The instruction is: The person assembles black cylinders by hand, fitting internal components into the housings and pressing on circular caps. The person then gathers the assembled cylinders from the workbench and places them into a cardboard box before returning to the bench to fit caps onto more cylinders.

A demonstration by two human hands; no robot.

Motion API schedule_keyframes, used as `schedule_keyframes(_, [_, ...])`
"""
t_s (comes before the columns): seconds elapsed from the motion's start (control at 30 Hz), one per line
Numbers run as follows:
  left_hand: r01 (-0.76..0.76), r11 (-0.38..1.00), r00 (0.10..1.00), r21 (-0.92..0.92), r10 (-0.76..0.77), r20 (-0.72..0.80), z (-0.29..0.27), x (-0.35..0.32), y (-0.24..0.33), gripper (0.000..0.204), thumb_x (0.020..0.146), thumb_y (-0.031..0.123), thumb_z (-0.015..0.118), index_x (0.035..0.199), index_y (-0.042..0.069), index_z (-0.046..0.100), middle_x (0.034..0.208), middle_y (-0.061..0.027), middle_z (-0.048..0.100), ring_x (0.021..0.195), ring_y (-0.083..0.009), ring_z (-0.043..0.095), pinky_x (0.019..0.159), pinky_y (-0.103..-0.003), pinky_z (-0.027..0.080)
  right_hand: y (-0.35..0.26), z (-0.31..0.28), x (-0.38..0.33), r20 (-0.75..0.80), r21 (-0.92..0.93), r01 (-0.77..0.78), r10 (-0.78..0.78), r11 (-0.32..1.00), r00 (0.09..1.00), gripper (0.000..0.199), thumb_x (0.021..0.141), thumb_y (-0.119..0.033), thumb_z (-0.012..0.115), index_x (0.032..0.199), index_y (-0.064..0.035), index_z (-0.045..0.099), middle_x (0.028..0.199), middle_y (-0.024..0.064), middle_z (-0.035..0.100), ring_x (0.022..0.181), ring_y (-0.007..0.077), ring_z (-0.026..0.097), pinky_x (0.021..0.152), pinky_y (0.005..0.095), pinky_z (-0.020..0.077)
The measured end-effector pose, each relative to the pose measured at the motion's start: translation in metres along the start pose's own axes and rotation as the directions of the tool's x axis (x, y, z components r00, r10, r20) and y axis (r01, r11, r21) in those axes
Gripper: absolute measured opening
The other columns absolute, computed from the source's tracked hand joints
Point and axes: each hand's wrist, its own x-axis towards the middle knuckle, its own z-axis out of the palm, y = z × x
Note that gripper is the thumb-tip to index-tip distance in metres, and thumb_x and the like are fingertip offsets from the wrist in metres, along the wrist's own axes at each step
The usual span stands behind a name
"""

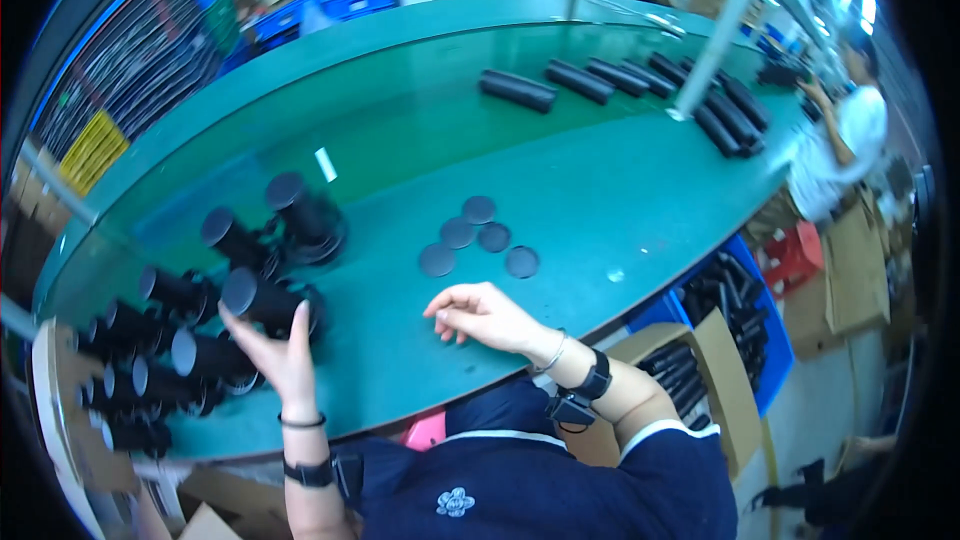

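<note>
My left hand [281, 358] is at the near side of a black cylinder with a flat round top [262, 302]. Its thumb and fingers are spread wide about the cylinder, and whether they touch it is hard to make out. Loosely bent, my right hand [487, 318] hovers over the green table with its fingers apart and nothing visible in them. Several flat black discs [479, 210] lie just beyond it. More upright black cylinders [297, 212], set on wider bases, crowd the table's left end.
Black tubes [517, 90] lie across the far right of the green table [390, 380], near a metal post [720, 30]. Right of me are a blue bin [775, 370] of black parts and an open cardboard box [728, 395]. A person [850, 130] works at the far right.
</note>
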Motion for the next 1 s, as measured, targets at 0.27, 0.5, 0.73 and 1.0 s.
schedule_keyframes(0.27, [-0.446,0.891,0.893,0.087,0.436,0.114,-0.013,-0.044,0.019,0.057,0.087,0.001,0.06,0.136,-0.007,0.032,0.133,-0.0206,0.04,0.123,-0.0334,0.042,0.107,-0.044,0.033,0.014,-0.073,-0.075,-0.645,-0.658,-0.066,-0.515,0.75,0.564,0.01,0.086,-0.014,0.063,0.086,-0.0059,0.067,0.071,0.0032,0.061,0.068,0.0154,0.06,0.063,0.0327,0.0452])
schedule_keyframes(0.5, [0.043,0.904,0.449,-0.424,0.362,0.817,0.026,-0.064,0.051,0.008,0.08,-0.004,0.062,0.087,-0.003,0.065,0.082,-0.0115,0.065,0.077,-0.021,0.063,0.072,-0.029,0.049,0.067,-0.086,-0.091,-0.539,-0.83,-0.303,-0.813,0.468,0.221,0.01,0.077,-0.011,0.065,0.069,-0.0074,0.06,0.065,0.0062,0.052,0.065,0.0244,0.051,0.062,0.0359,0.0359])
schedule_keyframes(0.73, [0.328,0.871,-0.031,-0.365,0.396,0.918,0.032,-0.079,0.074,0.018,0.078,0.001,0.066,0.095,-0.003,0.065,0.094,-0.0121,0.064,0.087,-0.0196,0.061,0.078,-0.028,0.048,0.063,-0.084,-0.111,-0.566,-0.809,-0.331,-0.795,0.486,0.217,0.006,0.078,-0.012,0.063,0.075,-0.0076,0.061,0.068,0.0062,0.053,0.069,0.0247,0.053,0.066,0.0366,0.0383])
schedule_keyframes(1.0, [0.268,0.879,-0.217,-0.393,0.453,0.865,0.052,-0.145,0.117,0.024,0.074,0.004,0.07,0.098,-0.002,0.066,0.097,-0.013,0.064,0.088,-0.0219,0.061,0.078,-0.03,0.048,0.161,-0.036,-0.257,-0.847,-0.523,-0.123,-0.497,0.843,0.19,0.014,0.087,-0.007,0.059,0.098,-0.0028,0.067,0.088,0.0114,0.065,0.084,0.0251,0.064,0.075,0.0339,0.05])
